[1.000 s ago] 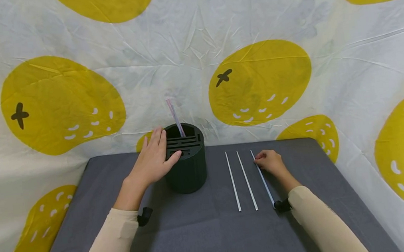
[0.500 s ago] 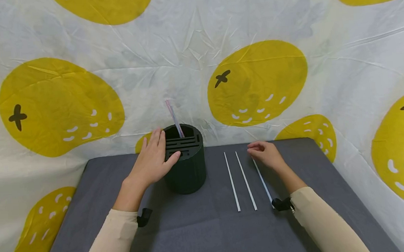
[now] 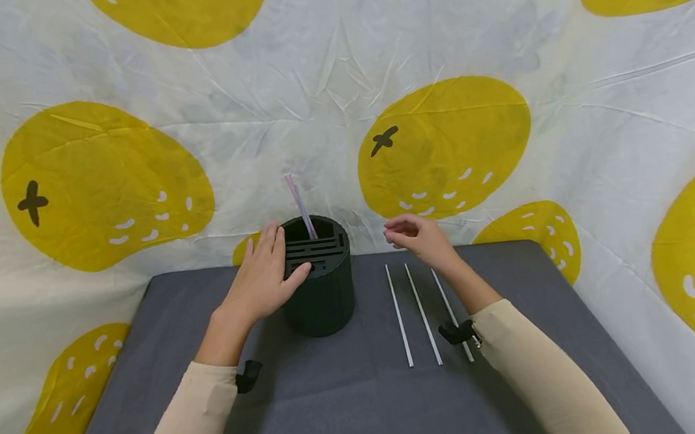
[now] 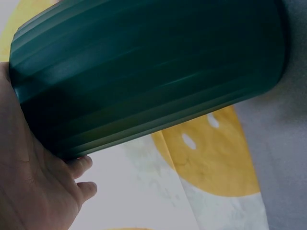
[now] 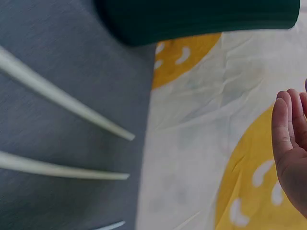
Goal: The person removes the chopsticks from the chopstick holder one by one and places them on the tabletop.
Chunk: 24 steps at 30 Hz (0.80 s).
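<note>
A dark green ribbed cylindrical holder [image 3: 321, 305] with a slotted top stands at the back of the table. My left hand [image 3: 259, 273] rests on its top left rim, fingers extended and thumb across the slots; the left wrist view shows that hand [image 4: 36, 177] against the holder's upper end [image 4: 153, 72]. Two thin translucent straws [image 3: 301, 204] lean out of its rear opening. To the right, my right hand [image 3: 422, 241] hovers in the air, loosely bent and holding nothing. Below it lie three thin pale straws: left straw [image 3: 399, 316], middle straw [image 3: 423, 314], right straw [image 3: 445, 298].
The dark grey table [image 3: 340, 411] ends just behind the holder. A white cloth with yellow fruit prints [image 3: 447, 146] hangs beyond that edge. Black wrist cameras, left camera [image 3: 249, 376] and right camera [image 3: 457, 332], stick out from the sleeves; the right one overlaps the right straw.
My right hand has left the right straw, rising and moving left toward the holder with nothing in it. That straw still lies on the table. My left hand stays on the holder.
</note>
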{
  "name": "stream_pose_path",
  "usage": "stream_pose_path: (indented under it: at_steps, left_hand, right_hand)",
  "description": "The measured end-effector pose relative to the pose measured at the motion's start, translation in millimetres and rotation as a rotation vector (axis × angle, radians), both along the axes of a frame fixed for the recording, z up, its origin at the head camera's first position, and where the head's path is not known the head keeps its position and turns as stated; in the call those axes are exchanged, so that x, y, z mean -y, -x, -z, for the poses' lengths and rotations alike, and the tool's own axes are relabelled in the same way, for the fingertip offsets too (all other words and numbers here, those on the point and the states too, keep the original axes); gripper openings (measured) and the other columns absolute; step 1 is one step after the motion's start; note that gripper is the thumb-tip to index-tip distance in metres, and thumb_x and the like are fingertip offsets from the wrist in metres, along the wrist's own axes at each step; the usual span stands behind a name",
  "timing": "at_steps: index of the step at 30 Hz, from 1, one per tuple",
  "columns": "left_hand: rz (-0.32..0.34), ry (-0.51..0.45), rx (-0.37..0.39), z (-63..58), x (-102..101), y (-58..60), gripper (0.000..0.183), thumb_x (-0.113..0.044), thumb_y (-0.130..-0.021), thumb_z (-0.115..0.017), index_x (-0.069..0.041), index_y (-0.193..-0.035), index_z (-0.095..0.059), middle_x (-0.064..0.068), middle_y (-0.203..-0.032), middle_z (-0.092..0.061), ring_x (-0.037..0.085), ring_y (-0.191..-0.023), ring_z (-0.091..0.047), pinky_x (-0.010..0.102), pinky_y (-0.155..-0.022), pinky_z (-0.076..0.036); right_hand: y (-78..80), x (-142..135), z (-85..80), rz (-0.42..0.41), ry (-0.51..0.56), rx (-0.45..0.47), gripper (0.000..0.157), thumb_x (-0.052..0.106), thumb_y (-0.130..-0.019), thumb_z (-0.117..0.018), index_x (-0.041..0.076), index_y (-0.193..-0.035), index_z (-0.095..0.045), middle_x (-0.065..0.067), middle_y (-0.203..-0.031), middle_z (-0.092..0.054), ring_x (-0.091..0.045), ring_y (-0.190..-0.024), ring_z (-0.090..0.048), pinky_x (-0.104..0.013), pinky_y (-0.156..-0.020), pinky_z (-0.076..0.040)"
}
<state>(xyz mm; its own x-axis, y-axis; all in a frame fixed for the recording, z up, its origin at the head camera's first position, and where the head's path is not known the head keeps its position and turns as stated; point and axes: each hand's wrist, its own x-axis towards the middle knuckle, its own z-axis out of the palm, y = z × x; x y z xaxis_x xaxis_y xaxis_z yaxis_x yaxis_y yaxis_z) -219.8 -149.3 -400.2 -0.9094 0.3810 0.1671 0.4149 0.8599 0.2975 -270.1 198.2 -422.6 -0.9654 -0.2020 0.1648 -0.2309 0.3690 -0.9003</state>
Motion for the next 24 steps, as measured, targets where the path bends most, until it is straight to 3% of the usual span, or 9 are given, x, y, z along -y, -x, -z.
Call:
stream_pose_path:
  at_steps: [6, 12, 24]
  left_hand:
    - [0.002, 0.001, -0.003, 0.9, 0, 0.0, 0.099, -0.072, -0.103, -0.033, 0.002, -0.164, -0.009, 0.017, -0.174, 0.001, 0.033, -0.162, -0.001, 0.063, -0.127, -0.003]
    - [-0.003, 0.003, -0.005, 3.1, 1, 0.4, 0.100, -0.073, -0.102, -0.033, 0.002, -0.164, -0.009, 0.019, -0.174, -0.003, 0.033, -0.162, -0.001, 0.064, -0.127, -0.003]
    - [-0.001, -0.001, -0.013, 1.9, 0, 0.6, 0.098, -0.070, -0.103, -0.036, 0.003, -0.164, -0.011, 0.020, -0.173, -0.005, 0.036, -0.162, -0.004, 0.064, -0.127, -0.004]
  right_hand:
    - [15.6, 32, -21.8, -0.048, -0.020, -0.099, 0.034, 0.022, -0.099, -0.073, 0.000, -0.124, -0.070, -0.014, -0.115, -0.074, -0.021, -0.096, -0.072, -0.026, -0.083, -0.059]
    - [27.5, 65, -41.9, -0.078, -0.081, -0.202, 0.029, 0.019, -0.098, -0.074, 0.003, -0.122, -0.072, -0.010, -0.115, -0.076, -0.024, -0.103, -0.071, -0.037, -0.089, -0.059]
    - [38.3, 117, -61.4, -0.136, -0.217, -0.192, 0.034, 0.024, -0.098, -0.074, 0.004, -0.125, -0.070, -0.006, -0.116, -0.074, -0.022, -0.107, -0.070, -0.039, -0.094, -0.058]
